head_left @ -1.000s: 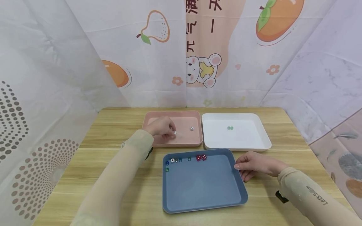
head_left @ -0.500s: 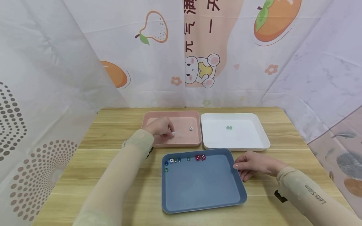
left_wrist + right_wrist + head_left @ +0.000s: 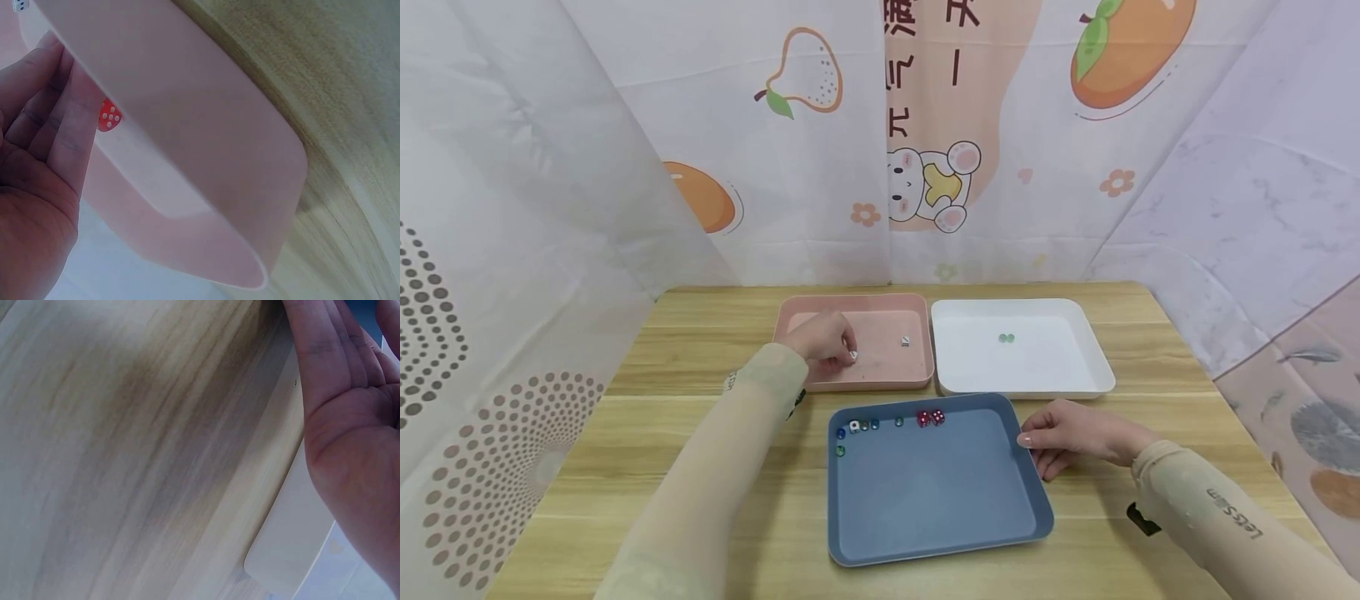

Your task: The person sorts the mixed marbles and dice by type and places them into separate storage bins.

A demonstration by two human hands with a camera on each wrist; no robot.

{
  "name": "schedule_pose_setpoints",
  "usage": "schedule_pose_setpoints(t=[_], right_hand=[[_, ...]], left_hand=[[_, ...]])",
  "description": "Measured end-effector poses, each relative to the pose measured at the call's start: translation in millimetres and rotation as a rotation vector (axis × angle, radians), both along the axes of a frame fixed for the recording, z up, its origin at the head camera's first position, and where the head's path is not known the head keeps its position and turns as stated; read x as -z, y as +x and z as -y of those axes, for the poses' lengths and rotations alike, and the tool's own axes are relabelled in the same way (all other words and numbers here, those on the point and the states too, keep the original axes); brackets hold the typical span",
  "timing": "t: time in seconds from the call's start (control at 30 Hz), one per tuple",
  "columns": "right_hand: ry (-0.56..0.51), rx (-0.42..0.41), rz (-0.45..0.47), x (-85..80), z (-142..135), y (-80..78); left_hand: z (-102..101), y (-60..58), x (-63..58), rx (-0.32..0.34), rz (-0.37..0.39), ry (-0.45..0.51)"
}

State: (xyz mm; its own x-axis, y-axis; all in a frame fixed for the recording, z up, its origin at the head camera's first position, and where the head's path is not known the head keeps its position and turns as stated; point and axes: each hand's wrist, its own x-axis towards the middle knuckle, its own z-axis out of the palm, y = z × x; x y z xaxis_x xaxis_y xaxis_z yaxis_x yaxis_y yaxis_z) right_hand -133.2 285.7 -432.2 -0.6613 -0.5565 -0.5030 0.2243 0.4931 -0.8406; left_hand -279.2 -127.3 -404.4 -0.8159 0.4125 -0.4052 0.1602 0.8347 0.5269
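Observation:
My left hand [image 3: 823,337] reaches into the pink tray [image 3: 917,379], fingers curled, and pinches a small die [image 3: 853,356] low over the tray floor. In the left wrist view the die [image 3: 109,115] shows red with white dots beside the fingers [image 3: 59,106], close to the pink tray's wall [image 3: 206,156]. A white die [image 3: 905,341] lies further right in the same tray. My right hand [image 3: 1060,437] rests on the table with relaxed fingers touching the right rim of the blue tray [image 3: 940,550]. The right wrist view shows its palm [image 3: 350,425] holding nothing.
The blue tray holds two red dice [image 3: 930,418], a white die [image 3: 854,427] and several small marbles [image 3: 868,425] along its far edge. A white tray [image 3: 1075,387] at the back right holds two green marbles [image 3: 1006,338]. Printed curtains enclose the wooden table [image 3: 700,433].
My left hand has drawn back slightly to the left inside the pink tray, with the die at its fingertips. The right hand has stayed at the blue tray's rim.

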Motion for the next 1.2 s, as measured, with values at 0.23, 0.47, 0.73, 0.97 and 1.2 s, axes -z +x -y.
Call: schedule_pose_setpoints(t=[0.23,0.47,0.73,0.97,1.2], right_hand=[[0.006,0.001,0.002,-0.5,0.7,-0.3],[-0.003,-0.003,0.001,-2.1,0.9,0.9],[-0.002,-0.006,-0.007,-3.3,1.3,1.4],[-0.005,-0.008,-0.005,-3.9,1.4,1.5],[0.005,-0.008,-0.005,-3.6,1.5,1.0]], left_hand=[[1.6,-0.6,1.7,-0.011,0.008,-0.008],[0.6,2.2,-2.4,-0.015,0.011,-0.020],[0.8,-0.7,1.0,-0.010,0.014,-0.029],[2.3,1.2,0.5,0.005,-0.001,-0.003],[2.6,5.5,-5.5,-0.008,0.009,0.004]])
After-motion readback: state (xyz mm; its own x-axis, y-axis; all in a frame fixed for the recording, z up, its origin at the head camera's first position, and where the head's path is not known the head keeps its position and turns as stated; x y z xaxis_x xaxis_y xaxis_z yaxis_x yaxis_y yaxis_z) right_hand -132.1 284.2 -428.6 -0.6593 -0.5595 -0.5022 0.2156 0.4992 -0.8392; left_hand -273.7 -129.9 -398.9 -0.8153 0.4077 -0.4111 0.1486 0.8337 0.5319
